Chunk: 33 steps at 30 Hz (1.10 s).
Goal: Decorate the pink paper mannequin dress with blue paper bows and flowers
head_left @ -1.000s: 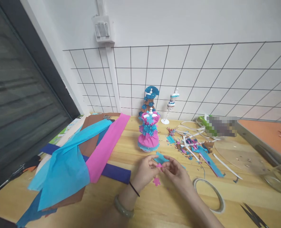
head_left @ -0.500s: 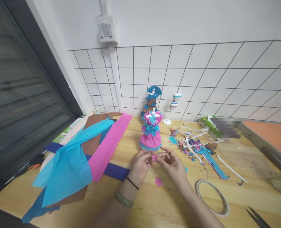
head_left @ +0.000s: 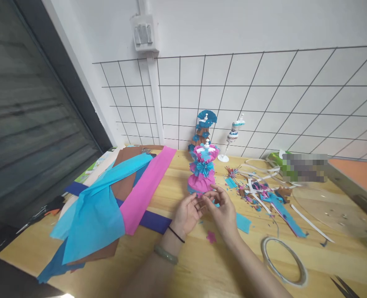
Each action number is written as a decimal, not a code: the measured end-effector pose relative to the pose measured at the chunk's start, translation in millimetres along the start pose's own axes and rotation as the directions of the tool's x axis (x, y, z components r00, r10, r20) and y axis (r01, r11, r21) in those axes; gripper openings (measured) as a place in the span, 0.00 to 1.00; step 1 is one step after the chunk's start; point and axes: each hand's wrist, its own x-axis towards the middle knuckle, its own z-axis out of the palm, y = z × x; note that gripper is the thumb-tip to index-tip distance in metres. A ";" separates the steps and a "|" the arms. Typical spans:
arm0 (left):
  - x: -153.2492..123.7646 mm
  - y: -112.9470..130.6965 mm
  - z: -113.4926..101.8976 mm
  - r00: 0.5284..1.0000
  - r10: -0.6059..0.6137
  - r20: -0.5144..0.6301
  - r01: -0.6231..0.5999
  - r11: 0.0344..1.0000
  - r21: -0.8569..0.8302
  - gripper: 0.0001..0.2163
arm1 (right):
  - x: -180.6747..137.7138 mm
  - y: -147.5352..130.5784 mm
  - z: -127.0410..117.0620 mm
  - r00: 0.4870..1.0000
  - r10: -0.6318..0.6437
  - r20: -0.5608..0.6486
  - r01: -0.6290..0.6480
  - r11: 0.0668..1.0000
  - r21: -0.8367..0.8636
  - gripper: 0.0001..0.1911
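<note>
My left hand (head_left: 188,212) and my right hand (head_left: 221,209) meet over the wooden table (head_left: 202,269), fingertips pinched together on a tiny paper piece I cannot make out. They sit just in front of a small pink and blue paper dress on a mannequin stand (head_left: 202,174). A pink paper flower (head_left: 211,237) lies on the table below my hands. A blue paper scrap (head_left: 243,222) lies to the right of my right hand.
Sheets of blue, pink, brown and dark blue crepe paper (head_left: 109,198) are piled at the left. Two more small mannequins (head_left: 234,134) stand by the wire grid wall. Paper scraps (head_left: 257,192), a tape ring (head_left: 284,260) and scissors (head_left: 344,287) lie at the right.
Both hands have moved away from me toward the pink dress, keeping the pinch between them. The blue paper piece that was between them now lies on the table.
</note>
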 end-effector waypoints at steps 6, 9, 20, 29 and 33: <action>0.3 -1.1 0.1 1.000 -0.012 0.022 0.012 1.000 0.019 0.10 | 2.3 0.3 1.6 1.000 0.007 -0.011 -0.006 1.000 0.011 0.24; 0.3 -1.2 -0.5 1.000 -0.010 0.024 0.009 0.999 0.031 0.11 | 2.8 1.3 2.2 1.000 0.016 -0.011 -0.016 0.999 0.031 0.25; 0.8 -2.3 -1.1 1.000 -0.016 0.019 0.015 0.999 0.032 0.11 | 3.9 6.4 3.8 1.000 0.005 -0.015 -0.004 0.997 0.072 0.25; 0.4 -2.6 0.6 1.000 -0.004 0.024 0.003 0.999 0.044 0.12 | 5.8 4.2 5.0 1.000 0.006 -0.015 -0.005 0.996 0.085 0.26; 0.6 -3.1 0.0 0.999 0.005 0.037 -0.007 0.999 0.049 0.13 | 6.2 1.9 5.9 1.000 0.020 -0.024 -0.018 0.996 0.087 0.26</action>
